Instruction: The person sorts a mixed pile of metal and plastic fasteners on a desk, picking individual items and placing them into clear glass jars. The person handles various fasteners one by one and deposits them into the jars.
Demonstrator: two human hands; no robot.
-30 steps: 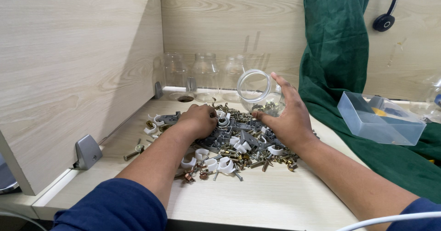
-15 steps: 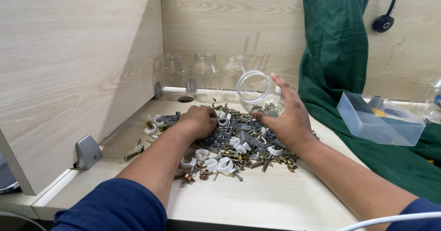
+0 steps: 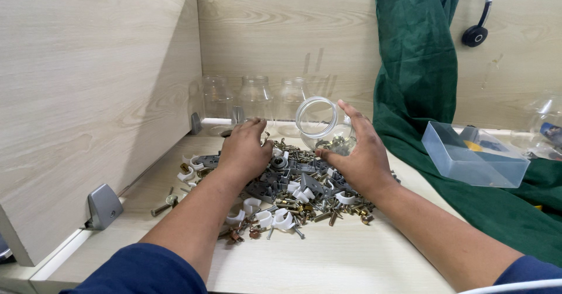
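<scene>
Underhand, jumbled metal-and-plastic hardware [image 3: 293, 188].

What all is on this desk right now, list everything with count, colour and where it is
hardware pile: many mixed pieces, white clips, grey brackets, brass screws, desk centre
tilted jar: one, clear, behind the pile, mouth toward the camera
upright jars: three, clear, along the back wall
plastic tray: one, clear, on the cloth at right
cloth: one, green, draped at right
headset: one, black, hanging upper right
left hand: palm down on the pile
right hand: grip on the tilted jar
</scene>
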